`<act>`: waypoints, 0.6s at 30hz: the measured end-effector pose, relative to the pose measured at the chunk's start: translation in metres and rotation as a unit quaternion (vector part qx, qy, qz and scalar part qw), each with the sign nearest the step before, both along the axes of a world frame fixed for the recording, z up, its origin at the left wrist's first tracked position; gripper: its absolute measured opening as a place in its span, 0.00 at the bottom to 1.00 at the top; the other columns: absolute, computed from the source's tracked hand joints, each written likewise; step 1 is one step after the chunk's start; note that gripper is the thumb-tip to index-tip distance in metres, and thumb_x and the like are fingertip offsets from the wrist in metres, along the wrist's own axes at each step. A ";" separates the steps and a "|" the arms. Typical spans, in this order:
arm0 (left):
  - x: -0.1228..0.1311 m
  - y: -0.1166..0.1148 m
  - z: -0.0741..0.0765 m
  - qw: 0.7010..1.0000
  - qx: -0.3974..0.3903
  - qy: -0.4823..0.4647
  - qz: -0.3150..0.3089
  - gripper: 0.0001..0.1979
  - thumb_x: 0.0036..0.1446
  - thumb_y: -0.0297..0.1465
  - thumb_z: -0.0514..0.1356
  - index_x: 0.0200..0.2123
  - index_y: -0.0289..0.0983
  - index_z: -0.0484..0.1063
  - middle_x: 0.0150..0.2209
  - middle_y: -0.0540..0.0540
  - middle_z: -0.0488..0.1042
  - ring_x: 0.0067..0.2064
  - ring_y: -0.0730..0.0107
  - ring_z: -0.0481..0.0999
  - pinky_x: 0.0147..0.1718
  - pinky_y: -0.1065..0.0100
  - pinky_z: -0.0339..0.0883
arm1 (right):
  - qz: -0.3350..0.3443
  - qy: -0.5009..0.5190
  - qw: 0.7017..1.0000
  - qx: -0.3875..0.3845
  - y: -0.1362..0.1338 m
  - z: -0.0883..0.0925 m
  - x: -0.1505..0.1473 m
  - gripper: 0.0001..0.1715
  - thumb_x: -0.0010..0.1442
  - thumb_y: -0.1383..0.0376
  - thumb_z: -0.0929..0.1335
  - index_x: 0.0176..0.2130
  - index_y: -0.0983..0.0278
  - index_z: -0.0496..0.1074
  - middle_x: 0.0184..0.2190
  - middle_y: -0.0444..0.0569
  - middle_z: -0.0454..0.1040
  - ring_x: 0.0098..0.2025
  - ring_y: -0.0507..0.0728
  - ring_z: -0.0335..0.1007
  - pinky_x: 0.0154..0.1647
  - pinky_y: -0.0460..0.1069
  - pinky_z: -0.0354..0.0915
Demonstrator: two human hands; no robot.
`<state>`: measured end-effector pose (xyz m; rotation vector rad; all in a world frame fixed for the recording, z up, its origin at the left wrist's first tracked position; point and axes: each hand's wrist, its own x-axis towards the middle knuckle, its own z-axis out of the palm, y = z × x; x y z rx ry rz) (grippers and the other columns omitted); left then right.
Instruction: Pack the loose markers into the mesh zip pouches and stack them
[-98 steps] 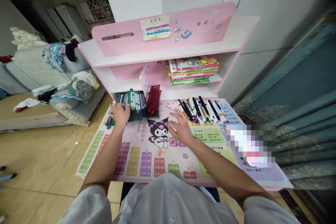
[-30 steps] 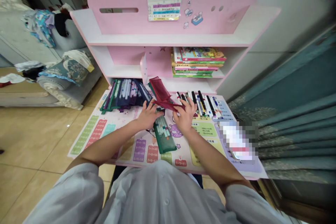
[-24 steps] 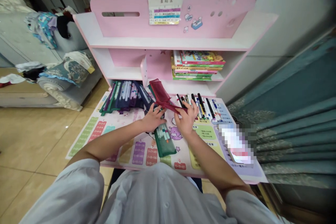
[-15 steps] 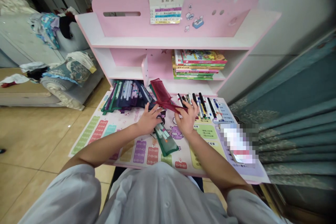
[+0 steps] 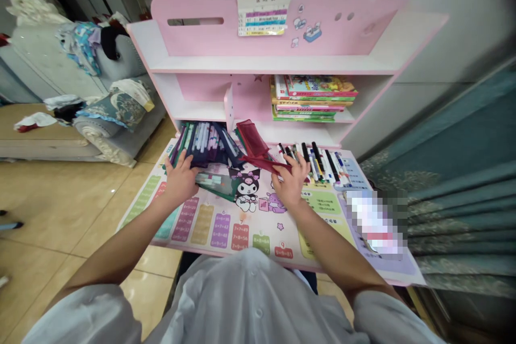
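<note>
My left hand (image 5: 180, 180) is at the front left of a row of mesh pouches. Its thumb and fingers are around the left end of a green mesh pouch (image 5: 220, 185) with pale pens inside, which lies sideways towards the middle of the desk. My right hand (image 5: 291, 181) pinches the edge of a dark red mesh pouch (image 5: 255, 140) between thumb and fingers. This pouch looks flat, with more red mesh folded towards my hand. Just behind and right of my right hand lie loose pens and markers (image 5: 321, 162). The row of dark pouches (image 5: 205, 137) holds several pens.
The desk (image 5: 242, 226) has a printed mat with multiplication tables. A pink and white shelf (image 5: 258, 64) rises behind it, with a stack of books (image 5: 314, 98) inside. A blurred-out phone-like object (image 5: 377, 223) lies at the right. A curtain (image 5: 455, 183) hangs beyond it.
My left hand has moved left, and the green pouch has swung from the desk's middle to beside the row of pouches. My right hand stays at the red pouch.
</note>
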<state>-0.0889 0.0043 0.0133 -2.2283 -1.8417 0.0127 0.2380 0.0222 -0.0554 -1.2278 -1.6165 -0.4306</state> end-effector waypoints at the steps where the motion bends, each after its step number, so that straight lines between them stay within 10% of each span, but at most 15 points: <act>1: -0.004 0.002 -0.002 1.000 -0.002 0.003 0.015 0.21 0.42 0.29 0.61 0.43 0.38 0.79 0.65 0.34 0.62 0.70 0.36 0.47 0.62 0.28 0.31 | 0.003 0.001 1.000 0.000 0.000 -0.001 0.000 0.05 0.55 0.67 0.68 0.34 0.59 0.75 0.51 0.51 0.71 0.65 0.70 0.55 0.63 0.71 0.47; 18: -0.020 0.009 -0.028 0.996 -0.006 0.010 0.093 0.24 0.45 0.33 0.64 0.49 0.40 0.76 0.67 0.33 0.56 0.70 0.34 0.41 0.59 0.24 0.38 | 0.014 -0.017 0.999 -0.023 0.000 -0.003 0.001 0.05 0.55 0.66 0.69 0.34 0.58 0.76 0.52 0.51 0.70 0.65 0.69 0.54 0.63 0.71 0.46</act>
